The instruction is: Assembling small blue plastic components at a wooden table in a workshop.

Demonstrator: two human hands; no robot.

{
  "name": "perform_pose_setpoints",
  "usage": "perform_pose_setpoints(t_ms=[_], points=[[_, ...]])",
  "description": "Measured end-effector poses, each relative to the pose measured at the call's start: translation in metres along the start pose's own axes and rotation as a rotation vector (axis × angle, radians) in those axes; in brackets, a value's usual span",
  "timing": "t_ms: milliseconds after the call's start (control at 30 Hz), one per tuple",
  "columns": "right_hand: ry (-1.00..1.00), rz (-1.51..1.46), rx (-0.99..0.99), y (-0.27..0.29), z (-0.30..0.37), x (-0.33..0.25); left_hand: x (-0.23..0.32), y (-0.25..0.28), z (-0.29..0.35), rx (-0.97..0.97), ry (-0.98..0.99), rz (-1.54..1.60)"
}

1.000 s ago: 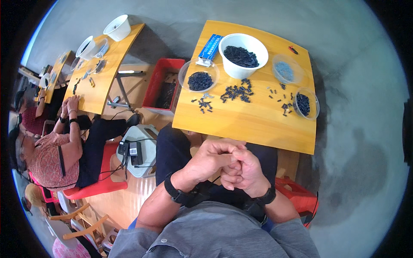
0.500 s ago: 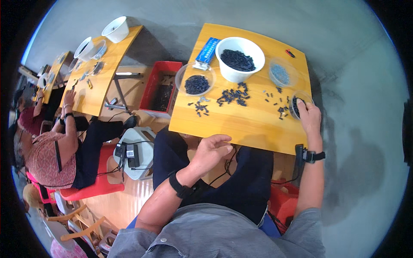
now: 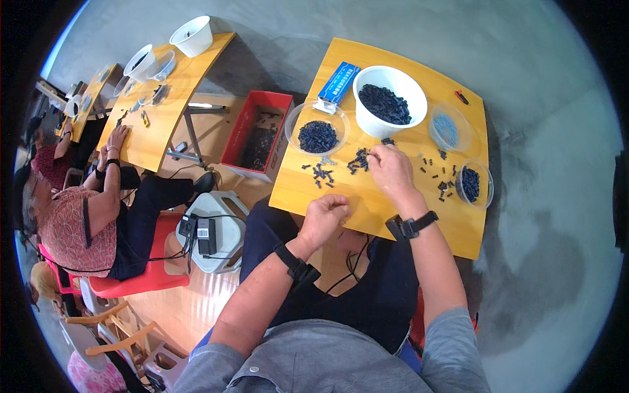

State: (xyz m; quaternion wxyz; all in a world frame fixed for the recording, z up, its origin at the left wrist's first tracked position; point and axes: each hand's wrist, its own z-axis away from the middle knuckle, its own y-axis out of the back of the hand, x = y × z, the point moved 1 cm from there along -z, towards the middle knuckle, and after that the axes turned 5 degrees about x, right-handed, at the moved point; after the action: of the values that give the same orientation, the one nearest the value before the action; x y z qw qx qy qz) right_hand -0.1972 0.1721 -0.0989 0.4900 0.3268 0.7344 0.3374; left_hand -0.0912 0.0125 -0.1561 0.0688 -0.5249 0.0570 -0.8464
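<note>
My right hand (image 3: 394,173) is over the yellow wooden table (image 3: 373,216), its fingers drawn together at the loose pile of small black parts (image 3: 358,161); whatever is between them is hidden. By the table's near edge, my left hand (image 3: 321,220) has its thumb and fingers pinched; what they hold is too small to name. A smaller group of black parts (image 3: 320,174) lies above it. Behind the pile stands a white bucket (image 3: 372,123) of black parts. A clear shallow bowl (image 3: 298,120) of them is to its left, and a small clear tub (image 3: 487,191) of them at far right.
A clear tub (image 3: 464,135) with light-blue pieces and a red-and-black tool (image 3: 462,97) are on the table's right side. A blue box (image 3: 339,82) lies at the back left. Left of the table are a red crate (image 3: 275,99), a grey stool (image 3: 226,245) and a seated co-worker (image 3: 77,226).
My right hand has left the small tub at the right edge and come left to the loose pile. My left hand's fingers have curled into a pinch. The view has shifted slightly.
</note>
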Motion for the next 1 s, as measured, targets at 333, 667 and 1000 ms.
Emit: perform_pose_setpoints(t_ms=[333,667,1000], points=[[-0.069,0.132,-0.104,-0.029,-0.020,-0.006,0.002,0.001,0.002,-0.005,0.051,0.013],[-0.001,0.081,-0.048,-0.024,-0.021,0.005,0.008,0.000,0.004,-0.003,0.070,0.041],[0.082,0.105,-0.156,-0.011,-0.024,0.005,0.008,-0.002,0.005,0.010,0.076,0.076]])
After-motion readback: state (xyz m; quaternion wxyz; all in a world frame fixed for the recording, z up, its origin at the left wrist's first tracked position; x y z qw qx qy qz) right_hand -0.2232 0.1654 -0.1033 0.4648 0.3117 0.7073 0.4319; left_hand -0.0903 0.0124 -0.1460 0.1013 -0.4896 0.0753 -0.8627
